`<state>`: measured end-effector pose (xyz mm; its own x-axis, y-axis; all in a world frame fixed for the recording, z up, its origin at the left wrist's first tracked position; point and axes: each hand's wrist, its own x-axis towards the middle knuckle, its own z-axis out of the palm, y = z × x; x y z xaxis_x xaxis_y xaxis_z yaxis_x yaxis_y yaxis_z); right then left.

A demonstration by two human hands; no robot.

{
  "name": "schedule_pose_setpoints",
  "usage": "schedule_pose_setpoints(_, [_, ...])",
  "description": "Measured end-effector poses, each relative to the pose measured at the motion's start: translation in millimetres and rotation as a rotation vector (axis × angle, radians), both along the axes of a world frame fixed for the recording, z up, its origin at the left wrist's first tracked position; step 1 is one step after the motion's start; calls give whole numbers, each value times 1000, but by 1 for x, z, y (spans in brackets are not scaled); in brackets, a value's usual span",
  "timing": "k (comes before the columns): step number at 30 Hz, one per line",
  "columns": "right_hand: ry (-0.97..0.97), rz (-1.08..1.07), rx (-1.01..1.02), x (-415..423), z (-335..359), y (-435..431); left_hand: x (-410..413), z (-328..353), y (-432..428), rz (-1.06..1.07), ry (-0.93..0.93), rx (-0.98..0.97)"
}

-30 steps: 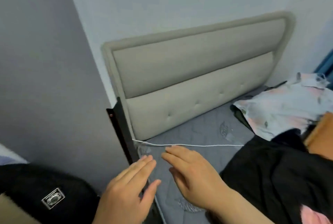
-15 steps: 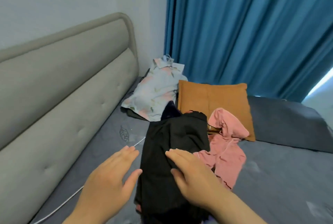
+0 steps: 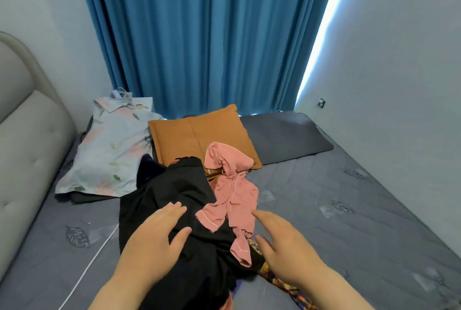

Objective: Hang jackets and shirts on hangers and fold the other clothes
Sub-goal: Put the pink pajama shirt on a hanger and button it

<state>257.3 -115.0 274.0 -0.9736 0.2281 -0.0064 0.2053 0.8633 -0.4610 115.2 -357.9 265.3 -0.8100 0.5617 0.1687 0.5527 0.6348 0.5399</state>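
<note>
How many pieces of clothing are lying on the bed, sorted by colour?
Black: 1, the black garment
Pink: 1, the pink top
Pale floral: 1, the floral shirt
Multicoloured print: 1, the patterned cloth, mostly hidden
Total: 4 that I can tell apart; darker pieces underneath are unclear.

The room is appearing dim and evenly lit, with a cool blue-grey cast. Daylight is entering as a narrow overexposed strip (image 3: 321, 42) along the right edge of the pleated blue fabric curtain (image 3: 204, 35); that strip is clipping to white and spilling a soft glow onto the plain pale right wall (image 3: 399, 72). Shadows on the grey quilted mattress (image 3: 336, 209) are remaining faint and diffuse. The crumpled black garment (image 3: 174, 199) is losing fold detail in darkness. Wide-angle distortion is bending the padded beige headboard (image 3: 30, 135) and wall lines near the edges. Overall sharpness is looking soft, with compression smearing.
</note>
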Motion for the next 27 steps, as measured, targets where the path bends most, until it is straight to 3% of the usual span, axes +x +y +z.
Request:
schedule_pose_setpoints(6, [-23, -75, -76, -5, -35, 45, -5, -26, 53, -6, -79, -40])
schedule_pose_setpoints(13, [-69, -77, -187, -59, -131, 115, -48, -94, 131, 76, -198, -26])
schedule_pose_setpoints(17, [-69, -98, -269, -107, -202, 136, -92, -152, 166, 104, -289, 20])
schedule_pose_setpoints(22, [-68, -114, -390, -192, -322, 146, -172, -249, 214, 210, -581, 304])
schedule_pose_setpoints(27, [101, -266, -439, -284, -437, 170, -248, -355, 262, 14, -509, 194])
